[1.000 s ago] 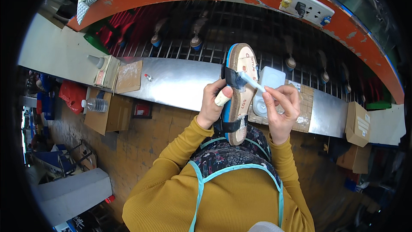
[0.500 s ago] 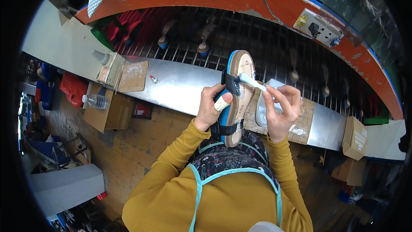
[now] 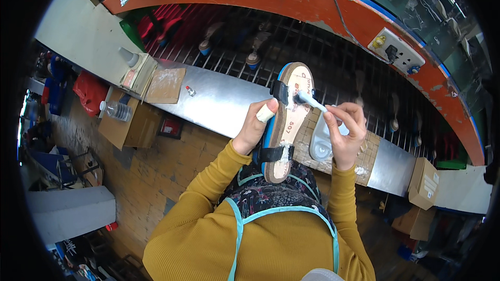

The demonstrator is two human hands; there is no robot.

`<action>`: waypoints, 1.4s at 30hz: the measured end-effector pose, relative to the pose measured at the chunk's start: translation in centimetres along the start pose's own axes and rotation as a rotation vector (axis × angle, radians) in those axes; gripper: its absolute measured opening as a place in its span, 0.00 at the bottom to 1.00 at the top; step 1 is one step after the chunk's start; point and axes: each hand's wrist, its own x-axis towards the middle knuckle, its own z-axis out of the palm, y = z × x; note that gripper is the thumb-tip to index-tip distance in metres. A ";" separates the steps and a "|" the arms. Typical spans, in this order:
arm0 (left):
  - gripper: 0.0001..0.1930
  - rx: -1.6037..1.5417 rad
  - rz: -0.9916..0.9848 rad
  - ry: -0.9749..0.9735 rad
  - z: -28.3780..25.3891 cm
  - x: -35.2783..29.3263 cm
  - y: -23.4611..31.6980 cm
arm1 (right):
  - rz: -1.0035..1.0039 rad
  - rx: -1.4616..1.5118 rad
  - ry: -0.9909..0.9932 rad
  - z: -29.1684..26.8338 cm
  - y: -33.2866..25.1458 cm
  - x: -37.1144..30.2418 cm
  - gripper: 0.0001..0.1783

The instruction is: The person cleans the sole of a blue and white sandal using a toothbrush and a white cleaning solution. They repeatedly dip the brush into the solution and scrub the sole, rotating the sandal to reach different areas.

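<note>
My left hand (image 3: 254, 127) grips a sandal (image 3: 287, 119) by its left edge, sole side up, with its toe pointing away from me. The sandal has a tan underside, a blue rim and black straps. One finger of that hand is wrapped in pale tape. My right hand (image 3: 344, 132) holds a small white brush (image 3: 312, 101) whose tip rests on the sandal near the upper black strap. Just under my right hand a clear plastic container (image 3: 321, 143) lies on a brown board (image 3: 364, 156).
A metal bench top (image 3: 219, 101) runs across in front of me, with a barred rack (image 3: 234, 52) of shoe parts behind it. On the left stand a glue bottle (image 3: 129, 58) and a brown card (image 3: 165, 85). Cardboard boxes (image 3: 125, 125) sit below.
The view has shifted slightly. My right hand has drawn the brush a little along the sandal near the upper strap; my left hand keeps the same hold.
</note>
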 end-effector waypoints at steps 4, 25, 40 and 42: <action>0.34 -0.185 -0.117 0.104 0.4 0.3 -0.4 | 0.050 0.015 -0.041 0.2 -0.9 -1.4 0.09; 0.31 0.171 0.030 0.103 0.3 0.7 0.3 | -0.056 -0.135 0.106 1.4 -1.1 -0.7 0.10; 0.33 -0.053 -0.118 0.160 1.5 2.2 2.2 | -0.169 -0.070 0.074 2.1 1.6 -2.6 0.11; 0.34 -0.068 -0.112 0.146 1.3 2.5 2.3 | -0.184 -0.121 0.071 1.8 1.3 -2.6 0.11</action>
